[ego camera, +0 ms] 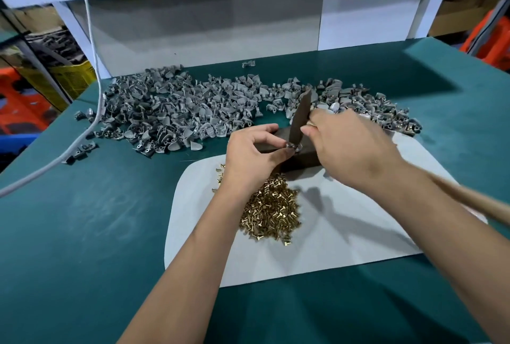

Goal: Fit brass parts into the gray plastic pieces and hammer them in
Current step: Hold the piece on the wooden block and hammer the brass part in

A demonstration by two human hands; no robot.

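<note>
My left hand (252, 151) pinches a small gray plastic piece (292, 146) on top of a dark block (300, 160) in the middle of the bench. My right hand (347, 145) grips a hammer just below its dark metal head (302, 116), whose lower end meets the piece. The hammer's wooden handle (474, 201) runs off to the right edge. A pile of brass parts (271, 208) lies on a white sheet (345, 236) just in front of the block. A wide heap of gray plastic pieces (193, 111) spreads across the green bench behind.
The bench has a green top (82, 233). A white cable (93, 111) hangs down at the left and trails over the bench to the left edge. A white upright panel (220, 26) closes the back. Orange crates (488, 37) stand beyond the bench on both sides.
</note>
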